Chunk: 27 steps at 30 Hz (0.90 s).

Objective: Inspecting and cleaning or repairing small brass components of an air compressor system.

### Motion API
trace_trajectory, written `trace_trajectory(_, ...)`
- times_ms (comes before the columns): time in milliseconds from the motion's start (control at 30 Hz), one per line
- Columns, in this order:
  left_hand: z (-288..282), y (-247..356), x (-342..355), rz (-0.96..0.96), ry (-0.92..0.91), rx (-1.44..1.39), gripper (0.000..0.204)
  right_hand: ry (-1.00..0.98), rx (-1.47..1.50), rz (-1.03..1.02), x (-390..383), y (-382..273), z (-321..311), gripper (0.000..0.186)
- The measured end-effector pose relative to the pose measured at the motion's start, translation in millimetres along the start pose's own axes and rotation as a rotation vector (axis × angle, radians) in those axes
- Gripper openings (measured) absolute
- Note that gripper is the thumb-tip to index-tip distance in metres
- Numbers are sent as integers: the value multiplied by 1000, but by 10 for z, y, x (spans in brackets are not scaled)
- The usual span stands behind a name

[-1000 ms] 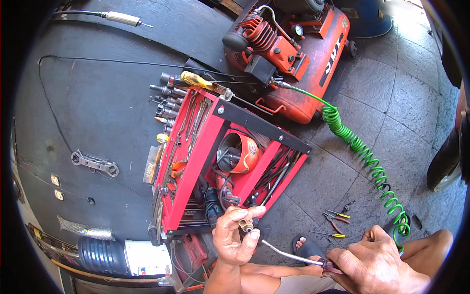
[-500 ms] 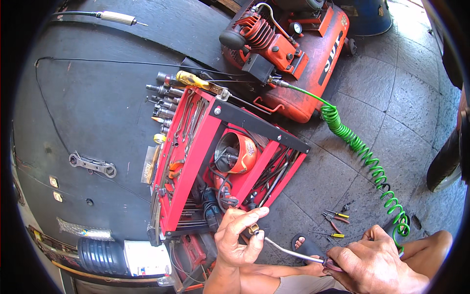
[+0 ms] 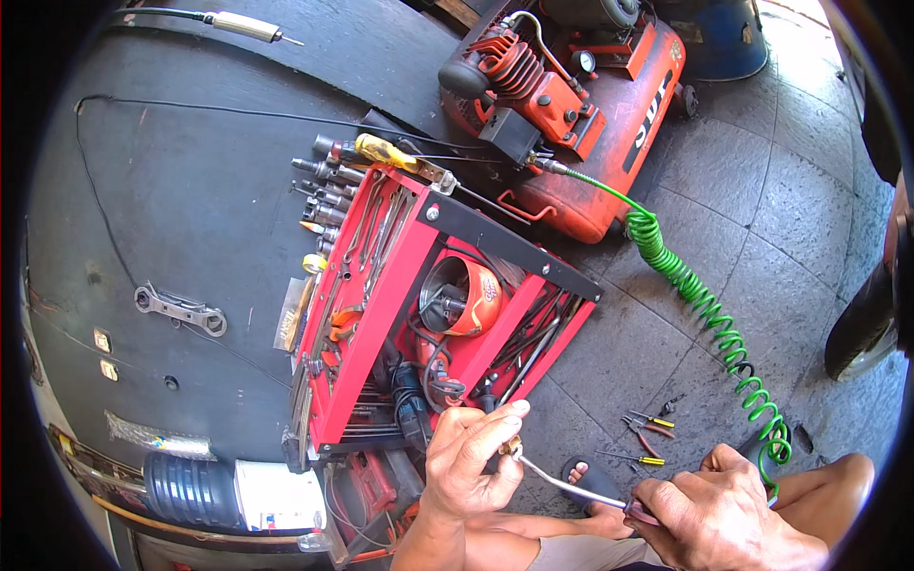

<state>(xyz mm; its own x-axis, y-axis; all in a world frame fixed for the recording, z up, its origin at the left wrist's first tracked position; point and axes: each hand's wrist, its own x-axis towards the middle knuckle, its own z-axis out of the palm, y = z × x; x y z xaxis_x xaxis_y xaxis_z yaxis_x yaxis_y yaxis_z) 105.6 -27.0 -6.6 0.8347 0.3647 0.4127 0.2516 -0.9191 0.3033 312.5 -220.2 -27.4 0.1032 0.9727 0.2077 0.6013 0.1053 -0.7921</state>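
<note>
Between the fingertips of my left hand [image 3: 474,457] is a small brass fitting [image 3: 512,446]. My right hand [image 3: 719,509] is wrapped round an air blow gun [image 3: 643,515], whose body is mostly hidden by the fingers. Its thin, bent metal nozzle [image 3: 571,489] reaches leftward, with the tip right at the brass fitting; whether it sits inside a hole cannot be made out. A green coiled air hose [image 3: 709,300] comes down to my right hand from the red air compressor [image 3: 609,171].
Left of the compressor stands a red tool cart [image 3: 367,324] with wrenches, sockets and an orange bowl [image 3: 476,297]. Pliers [image 3: 649,436] and screwdrivers [image 3: 647,461] lie on the tiled floor near my sandalled foot [image 3: 592,481]. A wheel [image 3: 862,333] is at the right edge.
The brass fitting has turned slightly in my left fingers and sits a little higher, further right. The nozzle still points at it. The whole view has shifted slightly.
</note>
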Motion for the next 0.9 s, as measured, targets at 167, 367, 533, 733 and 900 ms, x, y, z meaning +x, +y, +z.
trace_trajectory(167, -95, 14, -60, -22, -3, 35, 34, -6, 22, -23, 55, 41, 106, 18)
trace_trajectory(367, -93, 8, -72, -17, -2, 11, 36, -13, -3, -18, 49, 13, 87, 18)
trace_trajectory(533, -42, 5, -36, 19, 8, -11, 38, -18, -25, 4, 15, -10, 44, 19)
trace_trajectory(733, -52, 15, -20, 14, -3, 9, 41, -23, -8, 4, 39, 18, 64, 20)
trace_trajectory(900, -56, 18, -12, 4, -29, 9, 42, -48, -1, 11, 48, 26, 37, 20)
